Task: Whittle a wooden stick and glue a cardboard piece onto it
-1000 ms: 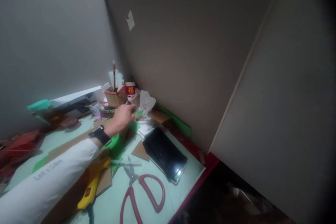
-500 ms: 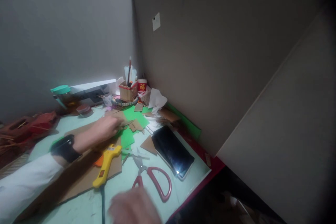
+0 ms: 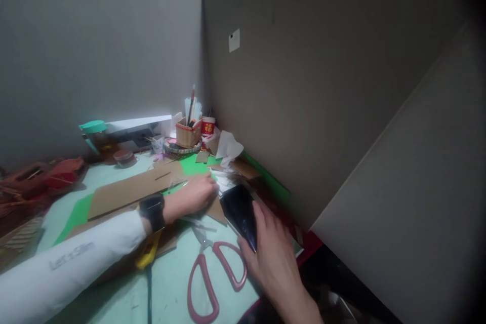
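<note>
My right hand grips the lower end of a black smartphone lying on the table, thumb on its left side and fingers across its right. My left hand, with a black watch on the wrist, is closed beside white paper scraps; what its fingers hold, if anything, is hidden. Between the hands lie scissors with red handles, blades slightly apart. A yellow glue gun is mostly covered by the left forearm. Brown cardboard and green sheet pieces lie around the left hand.
Toward the back stand a pen box in a woven tray, a red cup, a small round jar and a teal-lidded bottle. A reddish model-like object lies at left. Grey walls close off the back and right.
My right hand has moved up and right from the scissor handles onto the smartphone. My left hand has shifted right toward the paper scraps, its forearm now covering much of the glue gun.
</note>
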Demonstrator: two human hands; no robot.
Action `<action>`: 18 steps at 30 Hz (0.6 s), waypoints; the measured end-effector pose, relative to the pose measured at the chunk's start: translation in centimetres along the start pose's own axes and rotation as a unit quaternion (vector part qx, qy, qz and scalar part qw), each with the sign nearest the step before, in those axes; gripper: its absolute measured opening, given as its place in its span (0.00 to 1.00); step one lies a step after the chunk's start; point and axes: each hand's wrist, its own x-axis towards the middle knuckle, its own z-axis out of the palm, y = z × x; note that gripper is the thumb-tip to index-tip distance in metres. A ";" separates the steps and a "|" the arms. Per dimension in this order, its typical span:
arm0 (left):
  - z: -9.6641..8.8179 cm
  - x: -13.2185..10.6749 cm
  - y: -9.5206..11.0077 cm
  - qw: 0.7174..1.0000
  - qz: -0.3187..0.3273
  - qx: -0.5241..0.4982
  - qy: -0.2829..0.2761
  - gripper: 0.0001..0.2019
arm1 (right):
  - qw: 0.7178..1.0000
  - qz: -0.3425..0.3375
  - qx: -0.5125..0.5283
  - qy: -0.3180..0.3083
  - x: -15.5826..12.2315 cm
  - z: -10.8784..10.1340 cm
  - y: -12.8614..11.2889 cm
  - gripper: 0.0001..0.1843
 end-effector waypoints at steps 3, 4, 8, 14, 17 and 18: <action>0.7 1.1 -0.6 0.999 -0.004 0.038 -0.017 0.08 | 1.000 0.018 0.010 0.007 0.0 0.2 0.1 0.37; 0.9 1.3 -0.8 0.999 -0.004 0.044 -0.019 0.08 | 1.000 0.022 0.012 0.009 0.1 0.3 0.1 0.37; 1.0 1.6 -1.1 0.999 0.016 0.038 -0.025 0.08 | 0.999 0.033 0.012 0.020 0.2 0.4 0.1 0.36; -0.6 1.0 -1.2 0.998 0.040 -0.045 0.013 0.08 | 0.997 0.054 -0.023 0.059 1.2 0.5 0.8 0.32; -2.3 0.5 -1.5 0.988 0.023 -0.124 0.092 0.08 | 0.995 0.053 -0.038 0.072 1.3 0.8 1.5 0.29; -2.9 0.3 -1.6 0.980 0.010 -0.156 0.126 0.09 | 0.995 0.047 -0.042 0.074 1.3 0.9 1.7 0.29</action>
